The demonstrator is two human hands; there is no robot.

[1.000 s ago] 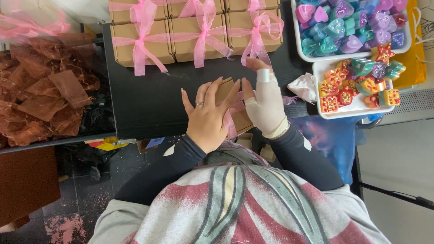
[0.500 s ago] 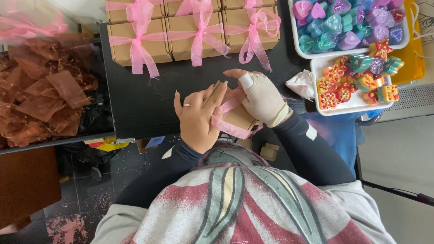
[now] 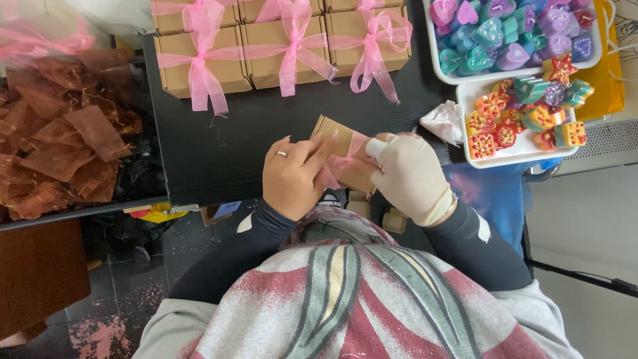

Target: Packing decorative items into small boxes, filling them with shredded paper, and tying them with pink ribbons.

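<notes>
Tying step: left hand [image 3: 292, 176] and gloved right hand [image 3: 409, 176] both grip the small brown box [image 3: 339, 149], pinching pink ribbon [image 3: 342, 163] across it. Next likely needs knotting the bow.

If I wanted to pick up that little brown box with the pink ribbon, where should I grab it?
Probably by the bare upper-left corner of the small brown box, coming from the far side. The left hand and gloved right hand cover its near end, and the pink ribbon crosses the middle.
</notes>
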